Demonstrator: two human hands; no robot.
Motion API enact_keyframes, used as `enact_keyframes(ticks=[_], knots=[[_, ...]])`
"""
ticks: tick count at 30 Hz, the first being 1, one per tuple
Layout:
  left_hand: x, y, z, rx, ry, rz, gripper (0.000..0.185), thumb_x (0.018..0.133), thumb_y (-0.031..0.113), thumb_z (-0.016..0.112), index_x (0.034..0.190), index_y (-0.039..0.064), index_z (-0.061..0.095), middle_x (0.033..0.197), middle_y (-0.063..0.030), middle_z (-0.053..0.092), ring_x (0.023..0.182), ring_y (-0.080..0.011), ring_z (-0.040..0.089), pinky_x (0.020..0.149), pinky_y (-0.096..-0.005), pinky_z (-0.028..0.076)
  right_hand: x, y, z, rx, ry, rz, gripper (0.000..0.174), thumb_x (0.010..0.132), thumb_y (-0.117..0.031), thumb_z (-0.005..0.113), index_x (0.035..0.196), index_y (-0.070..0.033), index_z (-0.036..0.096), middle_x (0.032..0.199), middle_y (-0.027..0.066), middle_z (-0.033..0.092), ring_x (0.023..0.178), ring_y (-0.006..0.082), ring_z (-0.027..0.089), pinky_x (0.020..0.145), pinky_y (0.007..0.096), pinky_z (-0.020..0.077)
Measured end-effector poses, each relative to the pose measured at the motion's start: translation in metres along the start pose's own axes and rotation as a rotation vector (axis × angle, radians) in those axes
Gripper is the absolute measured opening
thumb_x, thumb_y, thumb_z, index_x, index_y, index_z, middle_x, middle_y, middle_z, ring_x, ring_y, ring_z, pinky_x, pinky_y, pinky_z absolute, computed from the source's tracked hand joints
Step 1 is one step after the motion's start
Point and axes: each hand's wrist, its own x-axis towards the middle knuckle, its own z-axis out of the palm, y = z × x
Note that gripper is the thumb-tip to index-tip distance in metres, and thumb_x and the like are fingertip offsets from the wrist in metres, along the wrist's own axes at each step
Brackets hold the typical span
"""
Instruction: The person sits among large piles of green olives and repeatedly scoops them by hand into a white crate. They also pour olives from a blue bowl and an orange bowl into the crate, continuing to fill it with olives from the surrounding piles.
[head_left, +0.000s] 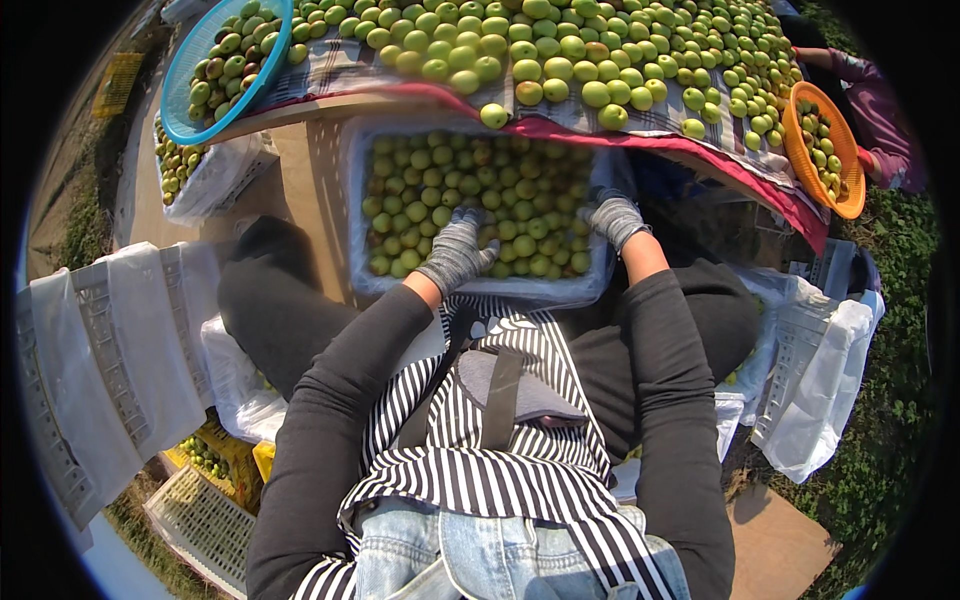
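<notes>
A plastic-lined crate (354, 225) full of small green fruit, which look like jujubes, stands before me under the table's edge. My left hand (459, 247), in a grey knit glove, lies on the fruit (525, 202) near the crate's front, fingers pointing away and thumb apart; whether a fruit is under the fingers cannot be told. My right hand (615, 217), gloved alike, is at the crate's right rim, its fingertips partly hidden in shadow. Beyond the crate, many more green fruit (555, 67) lie spread on a striped cloth (330, 67) with a red border.
A blue basket (171, 90) of fruit sits at the table's left, an orange basket (795, 150) at its right beside another person's arm (874, 112). Lined crates (105, 360) flank me on the left, with more lined crates (806, 382) on the right. A perforated crate (196, 517) lies lower left.
</notes>
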Motion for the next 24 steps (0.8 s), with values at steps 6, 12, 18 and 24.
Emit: enact_keyframes(ticks=[6, 12, 18, 24], knots=[[-0.024, 0.013, 0.038, -0.054, -0.298, 0.163, 0.040, 0.073, 0.014, 0.067, 0.109, 0.005, 0.054, 0.104, -0.0172, 0.055, 0.098, -0.0332, 0.055, 0.086, -0.0399, 0.045, -0.009, -0.008, -0.004, 0.003, 0.083, -0.149, 0.054, 0.073, -0.033, 0.066, 0.118, -0.006, 0.054, 0.112, 0.0194, 0.058, 0.103, 0.0342, 0.056, 0.089, 0.0398, 0.0439], [-0.024, 0.016, 0.045, 0.030, -0.317, 0.222, 0.031, 0.076, 0.009, 0.060, 0.107, 0.009, 0.058, 0.105, -0.0133, 0.056, 0.093, -0.0307, 0.057, 0.081, -0.0412, 0.047, 0.015, -0.031, 0.025, 0.066, 0.236, -0.235, 0.047, 0.075, -0.032, 0.065, 0.117, -0.012, 0.055, 0.110, 0.0194, 0.058, 0.102, 0.0344, 0.055, 0.089, 0.0408, 0.0433], [-0.042, 0.009, 0.004, 0.205, -0.006, 0.098, 0.035, 0.074, 0.013, 0.060, 0.108, 0.012, 0.058, 0.105, -0.0154, 0.056, 0.092, -0.0327, 0.056, 0.078, -0.0432, 0.045, 0.025, -0.046, 0.051, -0.040, 0.269, -0.407, 0.048, 0.076, -0.031, 0.063, 0.121, -0.015, 0.053, 0.119, 0.0184, 0.053, 0.111, 0.0323, 0.050, 0.095, 0.0400, 0.0391], [-0.050, -0.023, -0.042, 0.384, -0.275, -0.307, 0.055, 0.074, 0.033, 0.067, 0.120, 0.010, 0.049, 0.113, -0.0141, 0.052, 0.103, -0.0287, 0.055, 0.087, -0.0398, 0.045, 0.015, -0.031, 0.005, 0.004, 0.314, -0.045, 0.048, 0.076, -0.040, 0.062, 0.114, -0.012, 0.057, 0.109, 0.0200, 0.059, 0.100, 0.0361, 0.056, 0.088, 0.0425, 0.0448]])
